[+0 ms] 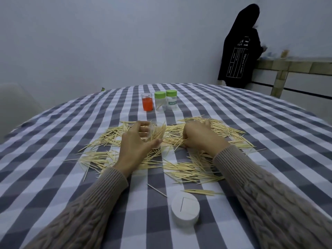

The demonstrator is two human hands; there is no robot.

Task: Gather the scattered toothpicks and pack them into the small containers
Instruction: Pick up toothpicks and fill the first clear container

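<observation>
The left hand [133,141] curls its grip round a small clear container [154,135], thumb near its lower end and fingers behind it. The container is tilted and already has a bunch of toothpicks poking from its mouth. The right hand [199,134] lies just beside it, knuckles up, fingers bent down into the scattered toothpicks [190,168]; whether its grip has closed on any cannot be told. The toothpicks spread over the checked counter [53,159] around and beneath both hands, more lying nearer the person. Farther back stand an orange-filled jar [147,103] and two green-capped jars [165,101]. A white lid [185,209] lies nearest.
</observation>
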